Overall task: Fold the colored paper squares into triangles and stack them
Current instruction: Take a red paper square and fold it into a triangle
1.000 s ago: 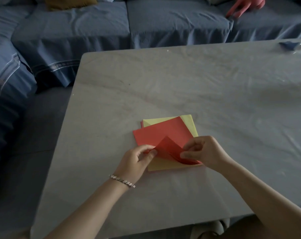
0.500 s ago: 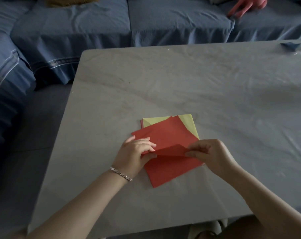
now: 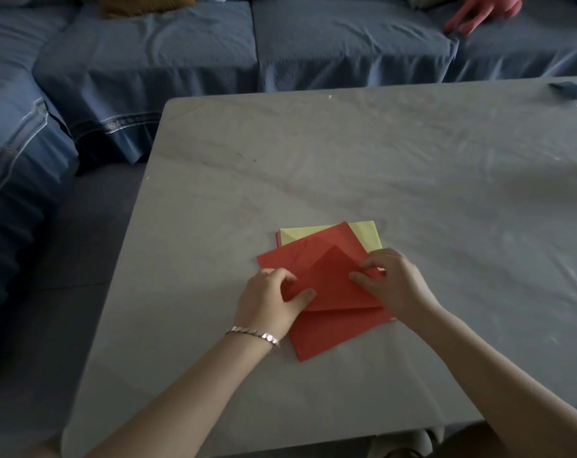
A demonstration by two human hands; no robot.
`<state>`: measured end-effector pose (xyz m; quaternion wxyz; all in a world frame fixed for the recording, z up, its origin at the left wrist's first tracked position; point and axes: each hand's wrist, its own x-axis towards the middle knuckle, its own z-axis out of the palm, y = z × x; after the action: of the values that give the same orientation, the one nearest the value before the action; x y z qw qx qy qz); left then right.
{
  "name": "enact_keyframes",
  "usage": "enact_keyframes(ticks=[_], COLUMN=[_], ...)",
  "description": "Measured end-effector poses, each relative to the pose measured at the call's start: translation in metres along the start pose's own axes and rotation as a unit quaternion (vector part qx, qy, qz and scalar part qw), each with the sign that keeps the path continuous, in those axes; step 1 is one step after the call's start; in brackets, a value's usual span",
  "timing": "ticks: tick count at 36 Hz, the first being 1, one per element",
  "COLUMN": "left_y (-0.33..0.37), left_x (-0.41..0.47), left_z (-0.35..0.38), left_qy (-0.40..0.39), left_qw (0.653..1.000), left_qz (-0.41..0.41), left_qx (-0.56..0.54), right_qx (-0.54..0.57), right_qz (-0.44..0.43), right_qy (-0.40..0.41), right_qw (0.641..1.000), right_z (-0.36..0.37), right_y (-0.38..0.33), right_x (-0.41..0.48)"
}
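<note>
Nearest, the left hand point(image 3: 270, 302) reaches in from the near edge, with a silver bracelet point(image 3: 252, 335) on its wrist. Its thumb and curled fingers close on the left edge of a red flap point(image 3: 333, 282), so that grip is clamped on the paper. The right hand point(image 3: 396, 285) mirrors it on the right side. Its fingertips pinch the flap's right edge, so its grip is clamped there too.

The flap lies over the middle of the red paper point(image 3: 330, 338). It is creased along a line near the heels of the 2 hands, and its point aims away from the person. I cannot tell whether the flap is part of that sheet or a 2nd red sheet on top. The red paper rests flat on the tabletop point(image 3: 379, 160), toward its near left part. It is turned like a diamond, with 1 corner aimed at the person.

Just beyond lies yellow paper point(image 3: 369, 236), flat and partly covered by the red paper's far corner. A thin red edge shows under its left side. The tabletop is pale grey and wrinkled like cloth.

At its far right edge sits a small blue thing point(image 3: 568, 87), too blurred to name. Behind the tabletop runs a blue sofa point(image 3: 313, 38). A mustard cushion point(image 3: 145, 3) sits on it at the far left and a pink object point(image 3: 485, 8) at the far right.
</note>
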<state>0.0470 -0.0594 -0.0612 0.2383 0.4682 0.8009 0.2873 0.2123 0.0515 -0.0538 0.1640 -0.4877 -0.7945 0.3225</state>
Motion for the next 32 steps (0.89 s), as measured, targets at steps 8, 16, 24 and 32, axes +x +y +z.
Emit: enact_keyframes(ticks=[8, 16, 24, 32], left_y=[0.019, 0.015, 0.01, 0.017], left_x=[0.023, 0.033, 0.025, 0.007], left_z=[0.008, 0.014, 0.015, -0.014], left_qy=[-0.041, -0.078, -0.042, -0.001], left_qw=[0.99, 0.987, 0.995, 0.985], left_qz=[-0.091, -0.137, -0.094, 0.012], left_qx=[0.103, -0.019, 0.004, -0.172], right_qx=[-0.05, -0.051, 0.044, 0.195], right_qz=[-0.015, 0.017, 0.015, -0.031], right_qy=[-0.028, -0.029, -0.016, 0.029], right_qw=[0.998, 0.998, 0.999, 0.98], right_z=[0.018, 0.025, 0.018, -0.008], right_y=[0.0, -0.003, -0.009, -0.024], right_x=[0.023, 0.03, 0.016, -0.007])
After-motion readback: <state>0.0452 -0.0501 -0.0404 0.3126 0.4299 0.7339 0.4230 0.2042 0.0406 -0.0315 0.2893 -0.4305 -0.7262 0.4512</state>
